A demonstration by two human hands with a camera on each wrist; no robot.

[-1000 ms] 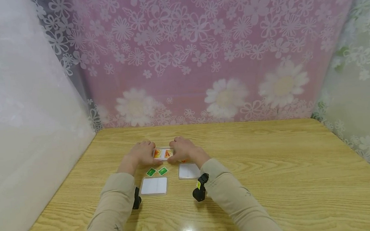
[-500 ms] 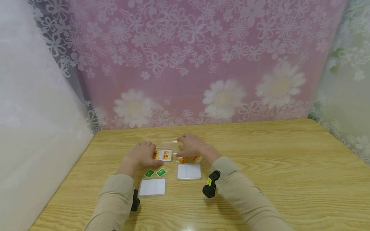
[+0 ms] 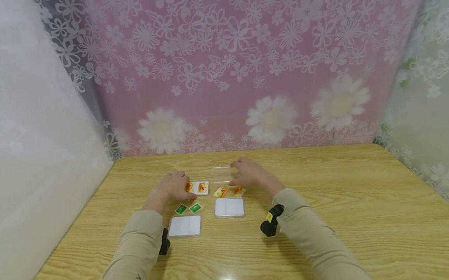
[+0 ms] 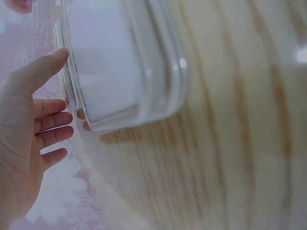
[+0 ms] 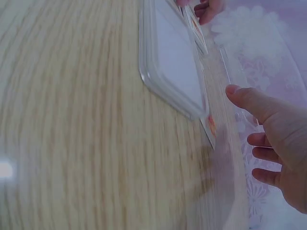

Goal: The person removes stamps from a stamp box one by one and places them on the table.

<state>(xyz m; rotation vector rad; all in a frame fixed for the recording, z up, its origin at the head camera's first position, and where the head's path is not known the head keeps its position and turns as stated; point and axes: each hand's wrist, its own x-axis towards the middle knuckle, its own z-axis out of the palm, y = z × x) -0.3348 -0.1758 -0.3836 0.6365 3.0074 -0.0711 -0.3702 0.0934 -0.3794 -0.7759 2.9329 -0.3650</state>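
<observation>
My left hand (image 3: 173, 187) holds the left end of a shallow white box (image 3: 195, 188) at the far side of the group, thumb on its near edge. Two orange-red picture cards (image 3: 202, 187) lie in that box, the left one partly behind the hand. To the right, my right hand (image 3: 249, 172) pinches a clear plastic lid (image 3: 221, 174) by its right end, thumb near and fingers far. The lid is off the box and over the table. Below it lie two loose orange picture cards (image 3: 221, 193), one partly behind my right thumb.
Two closed clear boxes with white insides lie nearer me, one at the left (image 3: 185, 226) and one at the right (image 3: 229, 207). Two small green cards (image 3: 195, 208) lie between the held box and the left one. A wooden table (image 3: 333, 210) meets a flowered curtain (image 3: 266, 66) behind.
My right hand has lifted the clear lid off the box and carried it to the right, uncovering the loose orange cards. My left hand stays on the box.
</observation>
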